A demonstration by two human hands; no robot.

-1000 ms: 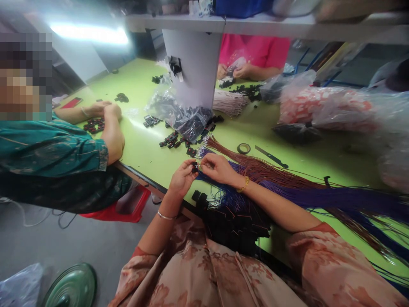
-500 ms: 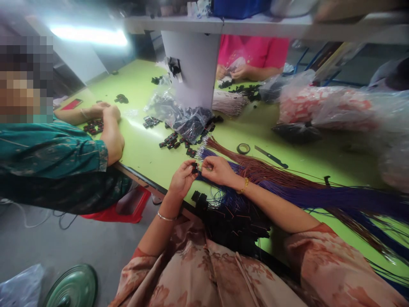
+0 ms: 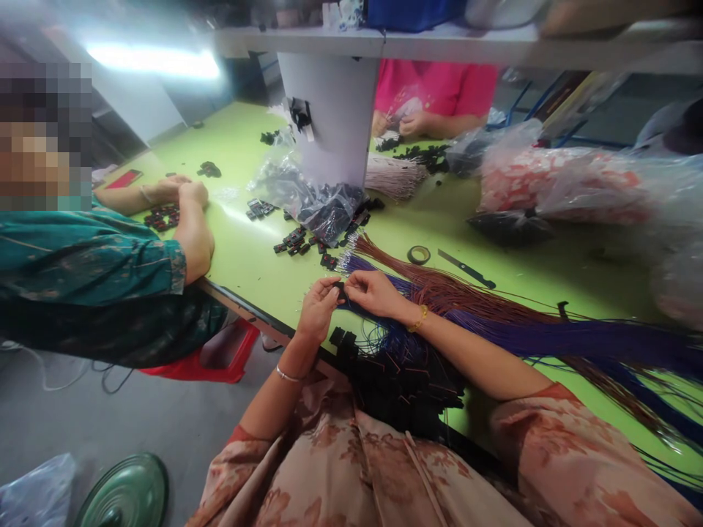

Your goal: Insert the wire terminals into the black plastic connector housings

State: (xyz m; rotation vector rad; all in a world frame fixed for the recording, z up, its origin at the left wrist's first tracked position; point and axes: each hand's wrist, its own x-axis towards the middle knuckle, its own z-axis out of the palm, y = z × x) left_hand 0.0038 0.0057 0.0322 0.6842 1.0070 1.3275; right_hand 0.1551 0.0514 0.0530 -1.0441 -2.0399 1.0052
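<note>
My left hand (image 3: 317, 310) pinches a small black connector (image 3: 340, 290) over the near edge of the green table (image 3: 242, 256). My right hand (image 3: 373, 292) meets it fingertip to fingertip, closed on a thin wire end at that connector. Under my right wrist lie long bundles of blue wires (image 3: 549, 340) and brown wires (image 3: 439, 282), their stripped ends pointing toward my hands. A pile of finished black connectors with wires (image 3: 406, 380) sits at the table edge by my lap.
Loose black connectors (image 3: 299, 240) and a plastic bag of them (image 3: 324, 208) lie beyond my hands. A tape roll (image 3: 419, 255) and a black blade tool (image 3: 466, 269) rest to the right. A person in green sits at left; another in pink works opposite.
My left hand has shifted slightly right and down, fingers curling closer over the connector. My right hand stays pinched against it.
</note>
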